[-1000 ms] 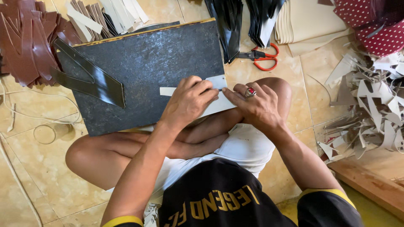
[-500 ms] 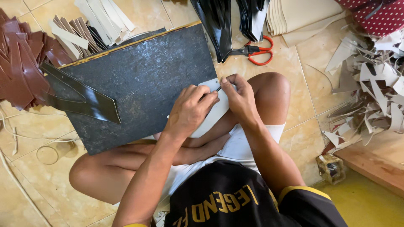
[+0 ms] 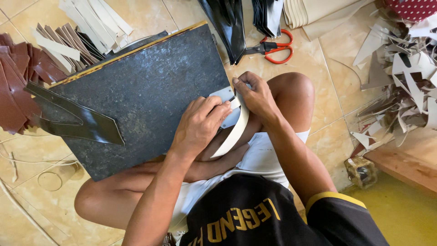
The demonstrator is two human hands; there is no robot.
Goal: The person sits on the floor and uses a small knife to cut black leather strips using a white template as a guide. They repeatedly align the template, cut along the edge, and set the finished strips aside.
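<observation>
The person sat cross-legged on the tiled floor (image 3: 150,18) with a dark cutting board (image 3: 136,91) resting on the lap and tilted toward the knees. The left hand (image 3: 200,125) lay at the board's right edge, fingers curled down and pressing on a pale flat piece of material (image 3: 224,95). The right hand (image 3: 257,95) pinched the upper end of a cream-coloured strip (image 3: 234,132) between thumb and fingers, just beside the left hand; the strip curved down from there and hung over the lap, off the board's edge. A glossy black cut-out shape (image 3: 77,123) lay on the left part of the board. Beyond the board, red-handled scissors (image 3: 273,48) rested on the floor near the right knee, beside black sheet pieces (image 3: 227,23). Reddish-brown cut pieces (image 3: 18,86) were stacked at the far left, cream strips (image 3: 86,23) fanned next to them, and a heap of pale offcuts (image 3: 400,77) lay at the right.
</observation>
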